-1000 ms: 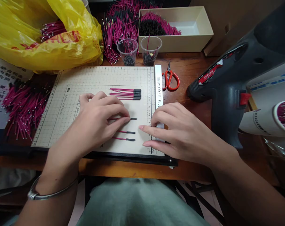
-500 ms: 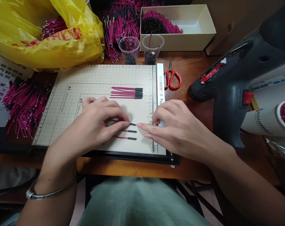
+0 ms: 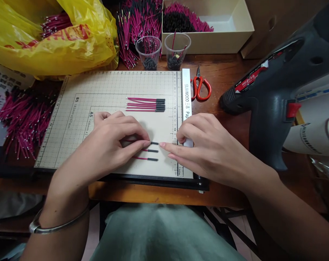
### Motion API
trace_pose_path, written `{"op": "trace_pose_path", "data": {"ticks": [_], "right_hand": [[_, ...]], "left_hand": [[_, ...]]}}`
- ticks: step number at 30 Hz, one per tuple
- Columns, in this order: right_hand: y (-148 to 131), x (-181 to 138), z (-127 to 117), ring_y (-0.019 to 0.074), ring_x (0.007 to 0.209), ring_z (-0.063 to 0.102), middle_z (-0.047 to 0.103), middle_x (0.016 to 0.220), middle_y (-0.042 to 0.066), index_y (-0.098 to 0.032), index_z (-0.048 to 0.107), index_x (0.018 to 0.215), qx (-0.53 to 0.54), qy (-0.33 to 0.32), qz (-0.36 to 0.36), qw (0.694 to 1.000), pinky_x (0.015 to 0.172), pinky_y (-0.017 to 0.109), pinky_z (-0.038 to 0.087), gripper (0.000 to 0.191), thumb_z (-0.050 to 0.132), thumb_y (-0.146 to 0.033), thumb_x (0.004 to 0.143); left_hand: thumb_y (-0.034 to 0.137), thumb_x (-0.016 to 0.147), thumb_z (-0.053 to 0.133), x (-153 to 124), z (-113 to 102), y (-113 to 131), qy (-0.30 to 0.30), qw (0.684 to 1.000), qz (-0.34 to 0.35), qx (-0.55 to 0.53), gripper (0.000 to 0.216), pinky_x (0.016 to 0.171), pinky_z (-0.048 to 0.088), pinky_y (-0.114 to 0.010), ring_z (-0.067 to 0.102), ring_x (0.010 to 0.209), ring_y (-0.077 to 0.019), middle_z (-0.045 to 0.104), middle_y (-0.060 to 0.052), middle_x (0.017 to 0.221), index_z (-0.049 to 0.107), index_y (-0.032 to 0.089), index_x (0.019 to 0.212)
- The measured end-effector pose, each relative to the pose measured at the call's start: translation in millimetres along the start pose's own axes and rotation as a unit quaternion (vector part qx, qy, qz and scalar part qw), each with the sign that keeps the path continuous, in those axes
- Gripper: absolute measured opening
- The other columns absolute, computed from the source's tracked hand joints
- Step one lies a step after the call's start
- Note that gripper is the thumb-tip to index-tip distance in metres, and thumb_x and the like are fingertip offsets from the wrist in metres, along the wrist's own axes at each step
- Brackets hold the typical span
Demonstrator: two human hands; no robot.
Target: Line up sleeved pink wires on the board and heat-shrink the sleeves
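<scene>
On a gridded paper trimmer, the left hand pinches a black-sleeved magenta wire, while the right hand, fingers loosely parted and empty, points at its tip, seemingly aligning it, which calls for a light, straight nudge next.

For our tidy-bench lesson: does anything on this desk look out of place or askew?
Possibly the pink wires left of the board: they lie in a splayed heap, whereas similar wires sit in the box.

The board leaves passage along its far side, cups behind and a gun-shaped tool rightward.
</scene>
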State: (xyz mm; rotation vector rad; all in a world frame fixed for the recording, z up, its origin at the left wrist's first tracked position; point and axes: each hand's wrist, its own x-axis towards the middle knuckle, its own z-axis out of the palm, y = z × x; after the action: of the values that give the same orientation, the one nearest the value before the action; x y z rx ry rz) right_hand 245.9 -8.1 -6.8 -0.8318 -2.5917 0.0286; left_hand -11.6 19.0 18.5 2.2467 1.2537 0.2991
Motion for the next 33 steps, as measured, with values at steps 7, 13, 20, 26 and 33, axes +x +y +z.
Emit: {"op": "trace_pose_path", "data": {"ticks": [7,13,20,26,33], "right_hand": [[-0.6,0.3,-0.7,0.0214,0.092,0.054,0.068,0.091,0.005,-0.024,0.078,0.116,-0.003,-0.002,0.002,1.000,0.087,0.039,0.044,0.025,0.055,-0.028,0.108],[0.2,0.1,-0.5,0.0206,0.092,0.054,0.067,0.091,0.005,-0.025,0.078,0.116,-0.009,-0.002,0.001,1.000,0.088,0.038,0.044,0.026,0.054,-0.030,0.108],[-1.4,0.6,0.4,0.0196,0.092,0.054,0.066,0.091,0.004,-0.025,0.078,0.116,-0.016,-0.009,0.005,1.000,0.088,0.037,0.044,0.026,0.054,-0.030,0.108],[-1.7,1.0,1.4,0.0211,0.090,0.054,0.067,0.090,0.005,-0.025,0.079,0.115,-0.010,0.004,0.001,1.000,0.087,0.038,0.044,0.027,0.053,-0.030,0.109],[0.3,0.8,0.2,0.0207,0.090,0.053,0.067,0.090,0.005,-0.024,0.078,0.116,-0.008,0.004,-0.004,1.000,0.088,0.038,0.043,0.027,0.052,-0.031,0.109]], "left_hand": [[0.040,0.094,0.063,-1.3,0.9,-0.2,0.003,1.000,-0.008,-0.018,0.020,0.090,0.025,-0.046,0.063,0.093,-0.0247,0.077,0.001,0.089,0.076,0.028,0.083],[0.039,0.094,0.062,-0.5,0.3,0.6,-0.003,1.000,-0.012,-0.012,0.021,0.093,0.028,-0.047,0.064,0.094,-0.0246,0.078,0.000,0.090,0.076,0.027,0.083],[0.043,0.095,0.060,-1.1,1.9,-0.6,-0.002,1.000,-0.011,-0.007,0.024,0.094,0.029,-0.046,0.063,0.094,-0.0246,0.078,-0.001,0.091,0.075,0.027,0.084],[0.039,0.095,0.063,-1.5,2.4,-1.2,0.004,1.000,-0.002,-0.014,0.020,0.090,0.025,-0.044,0.064,0.092,-0.0238,0.077,0.002,0.089,0.076,0.029,0.084],[0.040,0.095,0.062,-1.0,0.9,0.0,-0.002,1.000,-0.004,-0.011,0.021,0.090,0.026,-0.045,0.064,0.093,-0.0243,0.077,0.001,0.090,0.075,0.028,0.084]]}}
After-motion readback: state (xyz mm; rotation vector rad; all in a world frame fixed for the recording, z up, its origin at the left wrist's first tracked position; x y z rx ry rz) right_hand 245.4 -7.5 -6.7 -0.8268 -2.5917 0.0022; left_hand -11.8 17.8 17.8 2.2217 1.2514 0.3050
